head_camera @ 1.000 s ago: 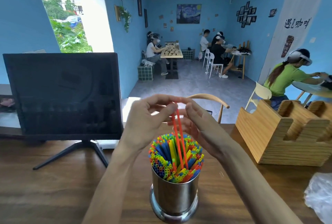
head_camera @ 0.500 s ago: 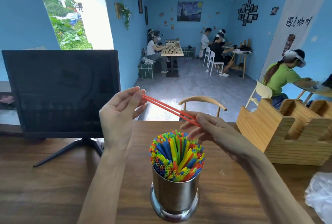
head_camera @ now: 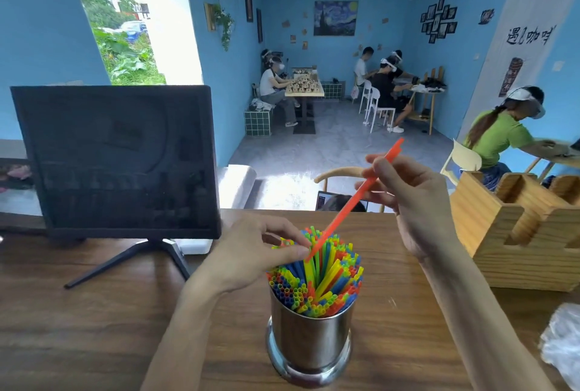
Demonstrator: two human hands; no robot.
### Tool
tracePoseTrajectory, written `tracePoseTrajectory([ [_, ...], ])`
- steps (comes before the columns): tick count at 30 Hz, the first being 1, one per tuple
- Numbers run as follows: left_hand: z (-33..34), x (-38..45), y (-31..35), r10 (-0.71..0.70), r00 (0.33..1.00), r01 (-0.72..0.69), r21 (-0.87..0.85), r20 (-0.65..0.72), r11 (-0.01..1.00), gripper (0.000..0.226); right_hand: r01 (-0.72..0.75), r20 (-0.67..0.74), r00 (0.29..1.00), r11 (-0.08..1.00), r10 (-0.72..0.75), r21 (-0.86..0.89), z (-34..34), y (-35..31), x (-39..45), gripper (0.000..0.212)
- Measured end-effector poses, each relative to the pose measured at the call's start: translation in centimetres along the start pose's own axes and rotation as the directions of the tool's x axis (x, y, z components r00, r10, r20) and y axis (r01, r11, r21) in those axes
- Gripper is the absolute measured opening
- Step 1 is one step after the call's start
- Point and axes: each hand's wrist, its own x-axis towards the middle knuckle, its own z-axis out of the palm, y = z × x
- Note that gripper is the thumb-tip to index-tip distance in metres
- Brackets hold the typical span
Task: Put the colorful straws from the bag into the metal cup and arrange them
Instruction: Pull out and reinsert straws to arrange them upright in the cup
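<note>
Head view.

Item: red-orange straws [head_camera: 354, 199], apparently two held together, tilted, upper end up and to the right, lower end down among the bundle in the cup. Right hand [head_camera: 417, 202] grips them near the upper end, fingers and thumb curled round the shaft. Left hand [head_camera: 251, 252] pinches the lower end between thumb and fingertips, just over the left side of the bundle.

Item: metal cup [head_camera: 310, 343], upright, directly below both hands, on the wooden table [head_camera: 94, 328]. Packed with colorful straws [head_camera: 317, 280] in blue, yellow, green and red, standing upright to slightly fanned, tops above the rim.

Item: clear plastic bag [head_camera: 561, 346], crumpled, at the picture's edge, well to the right of the right forearm; contents cannot be told.

Item: wooden holder [head_camera: 521, 233] with slotted compartments, just right of the right hand.

Item: dark monitor [head_camera: 119, 161] on a stand, left of the left hand.

Item: wooden chair back [head_camera: 339, 172], beyond the table edge, behind the right hand's fingers.

Background: blue room, seated people at tables.
</note>
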Motion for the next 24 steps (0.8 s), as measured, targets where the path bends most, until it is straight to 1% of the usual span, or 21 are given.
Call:
tracePoseTrajectory([
  [1,0.1,0.1,-0.1,0.0,0.998,0.003,0.053,-0.058,0.999,0.017,0.05,0.007,0.999,0.997,-0.05,-0.051,-0.1,0.1,-0.1,0.018],
  [3,0.3,0.1,-0.2,0.029,0.987,-0.008,0.136,-0.155,0.991,0.021,0.119,0.062,0.992,0.979,-0.11,-0.165,-0.4,0.8,-0.6,0.036],
  [4,0.5,0.1,-0.2,0.049,0.986,-0.024,0.155,-0.161,0.988,0.026,0.127,0.092,0.99,0.969,-0.11,-0.214,-0.4,1.3,-0.9,0.046],
  [5,0.8,0.2,-0.2,0.065,0.987,-0.041,0.162,-0.147,0.986,0.029,0.124,0.12,0.988,0.957,-0.095,-0.264,-0.3,1.9,-1.4,0.05],
  [6,1.2,0.2,-0.1,0.077,0.988,-0.053,0.178,-0.133,0.983,0.029,0.126,0.146,0.986,0.938,-0.082,-0.324,-0.2,2.6,-1.9,0.048],
  [7,1.6,0.3,-0.1,0.09,0.986,-0.059,0.212,-0.139,0.975,0.027,0.143,0.173,0.982,0.906,-0.079,-0.399,-0.1,3.2,-2.4,0.04],
  [9,2.1,0.4,0.0,0.122,0.974,-0.059,0.301,-0.193,0.952,0.018,0.224,0.244,0.965,0.805,-0.101,-0.55,-0.2,4.5,-3.2,0.019],
  [11,2.2,0.6,0.0,0.141,0.962,-0.053,0.347,-0.234,0.936,0.012,0.284,0.299,0.948,0.714,-0.109,-0.64,-0.3,5.3,-3.9,0.007],
  [12,2.2,0.5,0.0,0.141,0.96,-0.047,0.356,-0.243,0.933,0.011,0.287,0.312,0.945,0.689,-0.092,-0.665,-0.4,5.5,-4.1,0.007],
  [13,2.2,0.5,0.0,0.142,0.959,-0.044,0.368,-0.244,0.929,0.012,0.277,0.321,0.945,0.674,-0.062,-0.685,-0.5,5.6,-4.3,0.012],
  [15,2.1,0.3,0.0,0.155,0.96,-0.045,0.416,-0.234,0.908,0.02,0.234,0.34,0.94,0.674,0.027,-0.701,-0.9,5.6,-4.5,0.028],
  [16,2.1,0.3,0.0,0.156,0.961,-0.041,0.439,-0.229,0.897,0.025,0.212,0.353,0.933,0.677,0.075,-0.705,-1.1,5.5,-4.4,0.033],
  [17,2.1,0.2,0.0,0.148,0.963,-0.032,0.451,-0.226,0.892,0.028,0.195,0.368,0.922,0.677,0.12,-0.709,-1.3,5.4,-4.3,0.033],
  [19,2.1,0.2,0.1,0.121,0.967,-0.007,0.451,-0.226,0.892,0.027,0.168,0.391,0.901,0.681,0.187,-0.713,-1.4,5.1,-4.0,0.024],
  [21,2.2,0.3,0.1,0.101,0.967,0.016,0.453,-0.232,0.891,0.023,0.176,0.394,0.9,0.673,0.185,-0.718,-1.2,4.9,-3.7,0.01],
  [22,2.2,0.3,0.2,0.098,0.967,0.021,0.457,-0.234,0.889,0.022,0.192,0.392,0.905,0.663,0.166,-0.723,-1.0,4.8,-3.6,0.007],
  [24,2.3,0.2,0.3,0.106,0.967,0.014,0.465,-0.231,0.885,0.023,0.212,0.387,0.912,0.657,0.133,-0.723,-0.7,4.8,-3.4,0.009],
])
